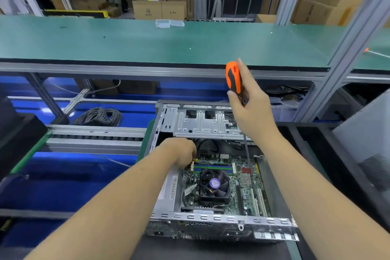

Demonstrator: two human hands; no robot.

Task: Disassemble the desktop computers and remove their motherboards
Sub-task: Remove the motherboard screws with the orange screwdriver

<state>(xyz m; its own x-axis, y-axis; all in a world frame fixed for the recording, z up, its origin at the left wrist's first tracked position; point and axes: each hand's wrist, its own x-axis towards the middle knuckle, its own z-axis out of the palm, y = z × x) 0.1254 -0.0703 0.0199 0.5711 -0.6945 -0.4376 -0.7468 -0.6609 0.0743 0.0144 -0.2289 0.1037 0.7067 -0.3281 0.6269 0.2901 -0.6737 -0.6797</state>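
An open desktop case [211,220] lies flat before me with its green motherboard [247,186] exposed. A black CPU fan [214,184] sits mid-board, and a silver drive cage [202,122] spans the far end. My right hand [251,110] grips an orange-and-black screwdriver [233,77] upright; its shaft runs down to the board near a red connector [246,170]. My left hand [181,152] reaches into the case at the board's far left corner, its fingers curled out of sight by a small yellow part [195,160].
A green-topped shelf [168,42] runs across above the bench, carried by aluminium posts [337,65]. A grey cable coil [99,116] lies on the blue surface at left. A grey panel [367,143] leans at right. Cardboard boxes [160,9] stand behind.
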